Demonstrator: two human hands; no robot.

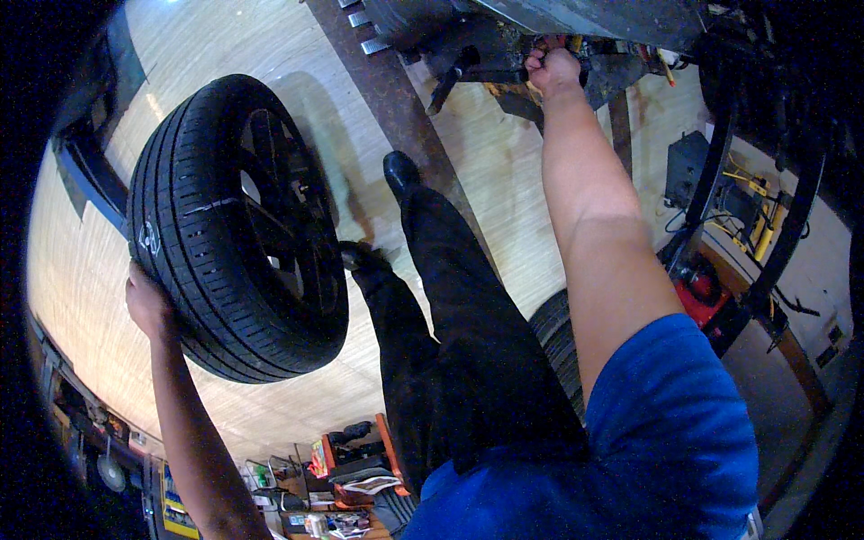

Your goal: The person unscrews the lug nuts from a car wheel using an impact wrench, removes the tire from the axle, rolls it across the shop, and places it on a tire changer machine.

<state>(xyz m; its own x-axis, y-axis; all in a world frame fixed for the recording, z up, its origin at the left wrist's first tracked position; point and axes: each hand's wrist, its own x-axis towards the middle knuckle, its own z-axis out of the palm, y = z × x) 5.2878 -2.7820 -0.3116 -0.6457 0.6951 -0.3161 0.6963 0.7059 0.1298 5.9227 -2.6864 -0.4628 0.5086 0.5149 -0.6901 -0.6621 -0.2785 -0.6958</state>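
At the left, a car wheel with a black tyre and a dark spoked rim stands tilted. My left hand presses against its tread from the outer side, the fingers partly hidden against the rubber. My right arm stretches far up to the underside of a raised vehicle. There my right hand is closed, fingers curled, among dark parts below the body edge. What lies inside those fingers is too small and dim to make out.
Another tyre sits beside my right leg. Dark curved bars rise at the right, near a red machine and yellow cables. A shelf cart with tools stands at the bottom. A blue lift arm is behind the wheel.
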